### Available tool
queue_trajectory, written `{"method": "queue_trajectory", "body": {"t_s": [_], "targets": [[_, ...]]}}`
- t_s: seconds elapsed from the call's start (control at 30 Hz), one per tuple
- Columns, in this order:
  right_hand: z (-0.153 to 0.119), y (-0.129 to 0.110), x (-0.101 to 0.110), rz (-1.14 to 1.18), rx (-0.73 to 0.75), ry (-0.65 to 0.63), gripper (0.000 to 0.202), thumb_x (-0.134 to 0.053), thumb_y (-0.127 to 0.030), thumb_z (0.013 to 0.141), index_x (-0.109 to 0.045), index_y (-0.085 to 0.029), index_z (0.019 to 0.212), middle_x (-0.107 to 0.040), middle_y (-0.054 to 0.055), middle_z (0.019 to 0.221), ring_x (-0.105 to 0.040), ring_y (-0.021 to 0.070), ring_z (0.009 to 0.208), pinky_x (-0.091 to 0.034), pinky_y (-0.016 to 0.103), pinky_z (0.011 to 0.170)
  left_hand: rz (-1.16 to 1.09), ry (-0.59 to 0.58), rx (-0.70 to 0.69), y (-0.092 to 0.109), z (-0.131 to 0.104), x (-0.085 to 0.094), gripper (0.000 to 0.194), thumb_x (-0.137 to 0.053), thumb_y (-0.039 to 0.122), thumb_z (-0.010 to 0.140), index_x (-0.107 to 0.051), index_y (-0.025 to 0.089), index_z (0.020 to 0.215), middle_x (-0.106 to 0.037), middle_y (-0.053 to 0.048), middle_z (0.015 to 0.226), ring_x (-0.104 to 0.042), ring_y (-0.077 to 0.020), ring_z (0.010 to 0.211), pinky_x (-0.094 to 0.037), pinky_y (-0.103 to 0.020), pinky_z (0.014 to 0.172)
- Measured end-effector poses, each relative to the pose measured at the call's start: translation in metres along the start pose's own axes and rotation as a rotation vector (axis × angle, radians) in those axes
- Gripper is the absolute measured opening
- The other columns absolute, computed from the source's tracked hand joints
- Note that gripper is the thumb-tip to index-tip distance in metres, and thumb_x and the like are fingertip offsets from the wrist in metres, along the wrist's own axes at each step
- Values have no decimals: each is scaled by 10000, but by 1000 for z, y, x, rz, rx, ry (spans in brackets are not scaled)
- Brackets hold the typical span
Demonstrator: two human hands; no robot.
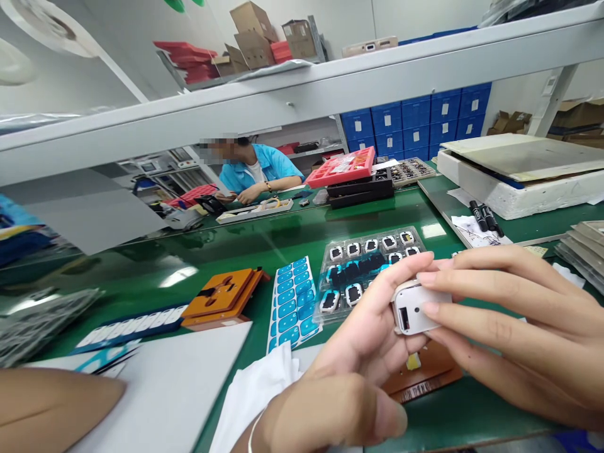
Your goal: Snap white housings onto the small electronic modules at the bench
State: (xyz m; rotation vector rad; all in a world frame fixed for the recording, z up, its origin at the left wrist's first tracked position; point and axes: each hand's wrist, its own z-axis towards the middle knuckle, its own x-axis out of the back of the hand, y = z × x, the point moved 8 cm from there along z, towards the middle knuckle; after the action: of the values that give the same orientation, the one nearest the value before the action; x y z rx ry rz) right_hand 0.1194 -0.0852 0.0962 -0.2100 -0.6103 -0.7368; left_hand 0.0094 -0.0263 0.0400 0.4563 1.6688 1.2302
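Casing of rounded white plastic (416, 321), likely light, best held edgewise, is clasped by left fingers (406, 269), touched by right fingers (476, 314), pinch unclear.

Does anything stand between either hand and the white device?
Nothing visible does: the white device lies directly in the left hand, and the right hand has fingers on its face.

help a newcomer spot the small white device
Find the green table, then the left hand and right hand over its near right. They hold the white device; unlike black-centred pieces in the tray, its white face has a dark slot.
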Motion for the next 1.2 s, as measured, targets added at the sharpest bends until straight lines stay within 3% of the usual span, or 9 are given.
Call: {"method": "queue_trajectory", "body": {"t_s": [0.13,0.3,0.5,0.7,0.83,1.07,1.2], "targets": [[1,0,2,3,-4,21,163,-673,-20,851,-741,-96,978,-733,107,1110,-635,235,1094,-586,342,932,-20,1,-26,-5,6,2,765,-691,89,659,-562,352,1365,-453,-14,1524,-372,-309,1454,-252,-488,1225],[1,-1,-1,22,0,-6,166,-671,-18,848,-740,-92,979,-731,114,1112,-635,241,1094,-595,351,920,-68,100,-34,-8,15,7,536,-707,270,784,-610,323,1309,-524,-48,1462,-426,-308,1420,-300,-467,1205],[1,-1,2,5,9,2,147,-656,-20,859,-733,-97,957,-736,114,1085,-648,234,1069,-614,354,888,-61,111,14,-2,11,3,466,-716,241,798,-657,299,1256,-541,-62,1449,-446,-300,1408,-298,-456,1207],[3,0,3,-4,-6,-4,178,-647,-29,866,-730,-135,981,-741,90,1087,-662,232,1048,-637,362,844,-86,73,-24,-13,18,10,484,-664,170,820,-638,340,1272,-523,-32,1467,-474,-274,1389,-334,-434,1189],[1,-1,2,15,-8,3,175,-643,-27,876,-738,-120,990,-742,97,1085,-658,232,1047,-630,363,855,-66,55,-4,-7,12,5,496,-629,114,825,-636,302,1284,-529,-38,1457,-455,-260,1402,-318,-420,1197],[2,-1,3,31,9,-9,171,-644,-7,861,-752,-77,973,-737,119,1088,-647,241,1048,-611,346,876,-32,162,63,-5,9,5,563,-696,206,822,-586,314,1363,-538,-62,1451,-475,-285,1380,-306,-445,1207],[1,-1,3,18,12,-3,164,-635,-22,877,-745,-99,972,-739,108,1089,-654,236,1049,-626,353,856,-16,139,46,-5,8,5,510,-693,218,828,-616,313,1323,-497,-42,1497,-467,-279,1389,-322,-429,1200]]}}
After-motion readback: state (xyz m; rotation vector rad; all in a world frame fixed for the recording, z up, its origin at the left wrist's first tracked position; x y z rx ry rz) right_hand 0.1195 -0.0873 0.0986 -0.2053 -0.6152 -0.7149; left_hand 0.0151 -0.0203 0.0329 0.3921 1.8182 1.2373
